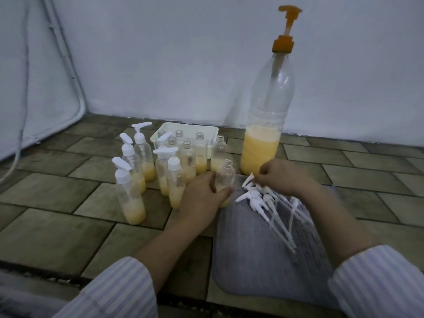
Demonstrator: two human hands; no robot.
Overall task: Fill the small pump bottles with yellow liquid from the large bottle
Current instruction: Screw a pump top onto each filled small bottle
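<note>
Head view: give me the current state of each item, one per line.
Large bottle: upright, orange pump on, under half full.
Capped small bottles: pumps fitted, part-filled.
Open small bottles: no pumps.
Held bottle: uncapped, part-filled.
Left hand: shut on held bottle.
Right hand: pinching a loose pump.
Pump pile: loose on lap.

No readable text anywhere. The large bottle (263,125) is clear plastic with no label; its orange pump (286,28) shows no lettering. The small pump bottles (146,161) are unlabelled, and the white tray (183,127) carries no print. No brands, numbers or signs on the wall (183,53) or the tiled floor (57,191).
</note>
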